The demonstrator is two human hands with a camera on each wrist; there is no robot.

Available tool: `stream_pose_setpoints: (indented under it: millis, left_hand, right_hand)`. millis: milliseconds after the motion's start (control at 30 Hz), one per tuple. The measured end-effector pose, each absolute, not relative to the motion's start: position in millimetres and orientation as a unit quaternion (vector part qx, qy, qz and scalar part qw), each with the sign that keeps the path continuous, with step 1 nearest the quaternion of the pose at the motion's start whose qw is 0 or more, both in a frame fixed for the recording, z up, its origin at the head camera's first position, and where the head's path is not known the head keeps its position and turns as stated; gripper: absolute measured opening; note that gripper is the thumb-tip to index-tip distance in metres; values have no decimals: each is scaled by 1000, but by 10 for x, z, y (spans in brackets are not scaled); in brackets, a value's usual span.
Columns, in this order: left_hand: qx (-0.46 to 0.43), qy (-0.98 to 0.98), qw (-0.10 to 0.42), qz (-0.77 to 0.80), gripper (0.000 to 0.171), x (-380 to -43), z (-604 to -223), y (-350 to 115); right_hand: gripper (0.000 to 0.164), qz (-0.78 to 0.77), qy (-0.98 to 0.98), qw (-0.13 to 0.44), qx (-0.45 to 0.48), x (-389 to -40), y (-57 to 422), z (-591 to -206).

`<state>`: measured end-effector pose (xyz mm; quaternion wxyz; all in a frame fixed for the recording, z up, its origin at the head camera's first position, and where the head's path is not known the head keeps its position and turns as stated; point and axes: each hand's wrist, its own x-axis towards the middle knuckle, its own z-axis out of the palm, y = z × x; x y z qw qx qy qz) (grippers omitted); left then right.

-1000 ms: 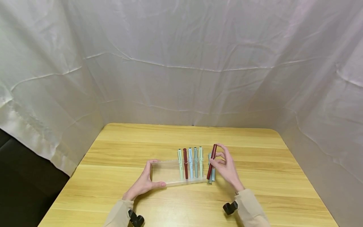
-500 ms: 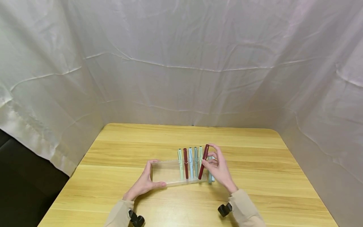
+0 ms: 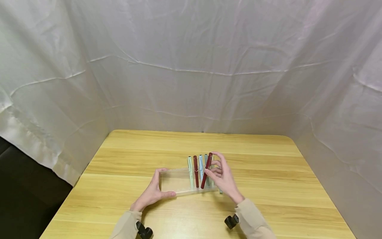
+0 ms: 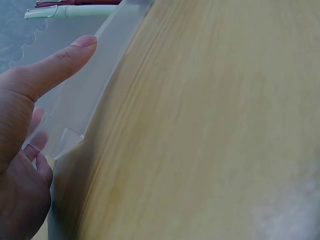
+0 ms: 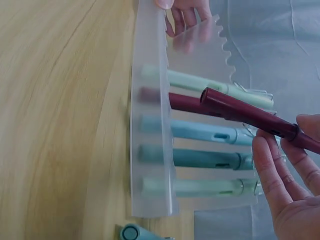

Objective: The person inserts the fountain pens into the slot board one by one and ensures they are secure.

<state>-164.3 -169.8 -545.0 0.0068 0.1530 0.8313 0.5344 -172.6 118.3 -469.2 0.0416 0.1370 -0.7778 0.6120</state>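
Observation:
My left hand [image 3: 153, 191] holds the left end of a translucent plastic pen rack [image 3: 174, 182], thumb on its front lip and fingers at the back. A row of capped pens leans in its right half: a pale green pen [image 5: 200, 85], a dark red pen [image 3: 195, 172], a light blue pen [image 5: 205, 132], a teal pen [image 5: 200, 157] and another pale green pen [image 5: 210, 187]. My right hand [image 3: 222, 177] pinches a second dark red pen [image 5: 245, 112] between thumb and fingers, tilted and in front of the row, overlapping the blue and teal pens in the head view.
A loose teal pen [image 5: 136, 232] lies on the wooden table [image 3: 268, 186] just past the rack's right end, mostly hidden by my right hand in the head view. Pale curtains [image 3: 191, 83] hang behind and beside the table. The rack's left notches [image 4: 37, 37] hold no pens.
My right hand has moved left with the dark red pen, from over the loose pens beside the rack to in front of the row. My left hand has stayed on the rack.

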Motion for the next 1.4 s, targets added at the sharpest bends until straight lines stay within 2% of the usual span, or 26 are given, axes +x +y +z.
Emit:
stream_pose_setpoints:
  millis: [100, 300, 667, 933, 1133, 1400]
  left_hand:
    - [138, 833, 11, 536, 93, -1644, -5444, -1682]
    - [125, 837, 16, 533, 94, -1638, -5419, -1655]
    - [129, 835, 25, 535, 92, -1497, -5101, -1571]
    - [138, 834, 13, 534, 92, -1494, -5118, -1563]
    - [138, 834, 13, 535, 92, -1517, -5168, -1560]
    - [135, 836, -2, 532, 94, -1634, -5439, -1613]
  right_hand:
    - [67, 607, -779, 51, 149, -1732, 1144, -4722]
    - [66, 613, -778, 26, 135, -1721, 1059, -4672]
    - [62, 586, -786, 42, 193, -1726, 913, -4663]
    - [60, 555, -800, 55, 224, -1625, 803, -4502]
    - [63, 535, -813, 76, 218, -1721, 753, -4676]
    - [63, 506, -824, 88, 241, -1774, 704, -4792]
